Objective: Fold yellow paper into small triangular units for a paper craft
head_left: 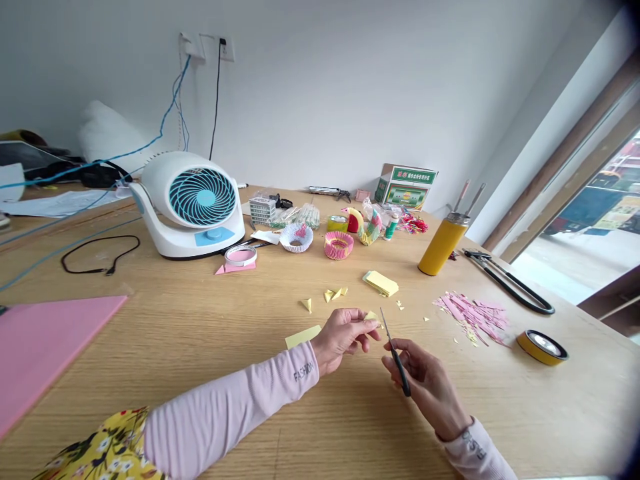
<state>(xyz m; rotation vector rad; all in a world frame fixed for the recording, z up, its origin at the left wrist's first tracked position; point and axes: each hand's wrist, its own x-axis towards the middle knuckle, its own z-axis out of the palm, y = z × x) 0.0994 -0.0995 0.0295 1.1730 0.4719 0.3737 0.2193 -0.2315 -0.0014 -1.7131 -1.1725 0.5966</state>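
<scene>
Between its thumb and fingers my left hand point(345, 338) pinches a small folded yellow paper piece point(371, 316). My right hand point(424, 380) is closed around the dark handles of a pair of scissors point(395, 355), their blades pointing up beside the paper. A yellow paper strip point(303, 337) lies by my left wrist. Small folded yellow pieces point(335, 294) and a stack of yellow paper strips point(381, 283) rest on the table beyond my hands. Pink and yellow paper scraps point(474, 317) are heaped to the right.
A white fan point(190, 200) stands at the back left, near pink sheets point(55, 347). A pink paper ring point(339, 246) and a white paper bowl point(296, 237) sit mid-table. At the right are a yellow bottle point(444, 245) and a tape roll point(543, 347).
</scene>
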